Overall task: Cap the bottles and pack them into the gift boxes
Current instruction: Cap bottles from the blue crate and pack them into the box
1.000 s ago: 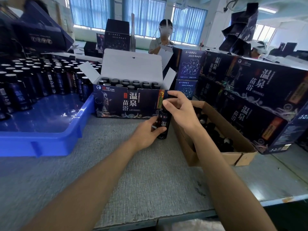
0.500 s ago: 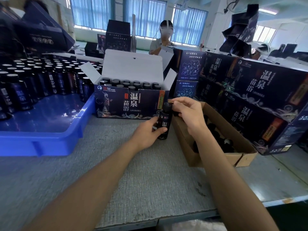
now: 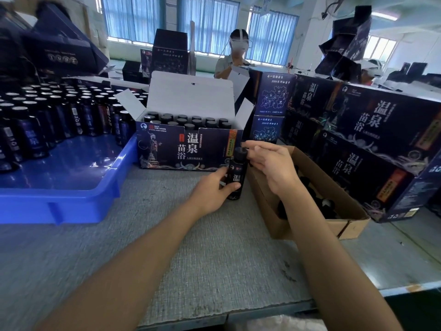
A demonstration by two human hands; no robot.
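On the table (image 3: 214,254) at mid-frame, my left hand (image 3: 210,191) grips the bottle (image 3: 236,180) around its lower half, thumb across the front. My right hand (image 3: 270,167) pinches the cap (image 3: 239,152) on top with curled fingertips. A second ago that hand covered the top; now the cap shows. The bottle has not shifted. It stands upright, long axis vertical, cap up, base on the table, just in front of the right front corner of the open gift box (image 3: 188,151). Right of it sits the carton (image 3: 310,225) holding dark caps. At left is the tray (image 3: 71,204) with spare bottles (image 3: 31,130).
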